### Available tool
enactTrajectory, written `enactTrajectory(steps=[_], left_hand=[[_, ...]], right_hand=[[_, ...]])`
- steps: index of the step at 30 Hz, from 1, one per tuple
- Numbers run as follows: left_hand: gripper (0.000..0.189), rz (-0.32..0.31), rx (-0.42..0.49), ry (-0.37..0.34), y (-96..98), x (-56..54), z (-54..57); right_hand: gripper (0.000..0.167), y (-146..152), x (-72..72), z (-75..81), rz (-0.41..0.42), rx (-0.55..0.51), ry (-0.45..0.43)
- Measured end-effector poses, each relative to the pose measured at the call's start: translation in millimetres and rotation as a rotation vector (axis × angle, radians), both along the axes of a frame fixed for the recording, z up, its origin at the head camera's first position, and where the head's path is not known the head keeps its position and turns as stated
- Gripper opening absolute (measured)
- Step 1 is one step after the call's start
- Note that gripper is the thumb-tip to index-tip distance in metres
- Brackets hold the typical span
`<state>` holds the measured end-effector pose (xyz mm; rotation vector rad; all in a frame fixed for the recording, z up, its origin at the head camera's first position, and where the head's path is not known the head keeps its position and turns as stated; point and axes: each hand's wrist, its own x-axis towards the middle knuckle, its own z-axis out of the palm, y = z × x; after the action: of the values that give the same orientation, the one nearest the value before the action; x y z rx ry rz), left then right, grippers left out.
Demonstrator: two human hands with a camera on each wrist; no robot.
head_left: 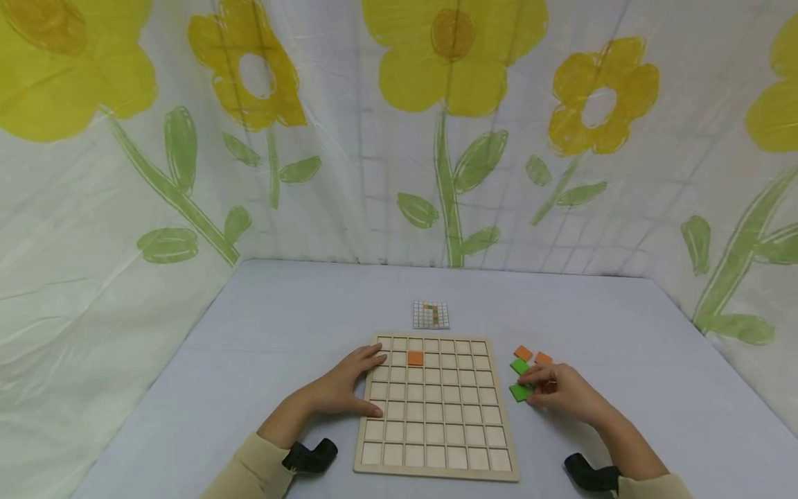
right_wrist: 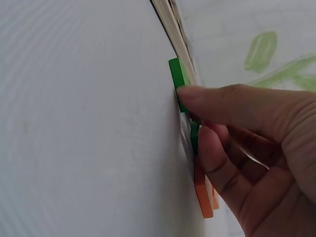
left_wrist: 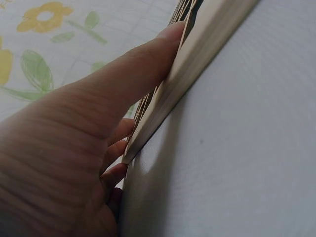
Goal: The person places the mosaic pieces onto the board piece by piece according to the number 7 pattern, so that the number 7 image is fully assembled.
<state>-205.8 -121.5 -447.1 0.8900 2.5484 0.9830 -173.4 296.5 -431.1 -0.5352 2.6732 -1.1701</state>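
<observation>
A wooden grid board (head_left: pixel 436 475) lies flat on the table. An orange tile (head_left: pixel 415 358) sits in a cell of its second row. My left hand (head_left: pixel 337 386) is spread at the board's left edge, thumb and fingertips resting on the frame. To the right of the board, my right hand (head_left: pixel 566 392) pinches the nearer green tile (head_left: pixel 517 393) with thumb and forefinger at its edge. In the right wrist view the thumb overlaps that green tile (right_wrist: pixel 175 71). Another green tile (head_left: pixel 519 365) and two orange tiles (head_left: pixel 523 353) lie just beyond, one partly covered by the fingers.
A small card (head_left: pixel 431 314) printed with a coloured grid lies behind the board. The table (head_left: pixel 299 298) has a pale cover. Behind it hangs a white curtain (head_left: pixel 349 208) with yellow flowers. Black wrist mounts (head_left: pixel 312 457) are worn on both wrists.
</observation>
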Motion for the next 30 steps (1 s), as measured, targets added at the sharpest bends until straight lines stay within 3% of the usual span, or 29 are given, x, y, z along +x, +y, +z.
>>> enactTrajectory(steps=[13, 30], left_hand=[[0.095, -0.001, 0.001, 0.003, 0.2, -0.2, -0.5], [0.095, 0.001, -0.007, 0.006, 0.9, 1.3, 1.9]], right_hand=[[0.027, -2.1, 1.2, -3.0, 0.001, 0.049, 0.086], [0.021, -4.6, -0.7, 2.8, 0.013, 0.126, 0.091]])
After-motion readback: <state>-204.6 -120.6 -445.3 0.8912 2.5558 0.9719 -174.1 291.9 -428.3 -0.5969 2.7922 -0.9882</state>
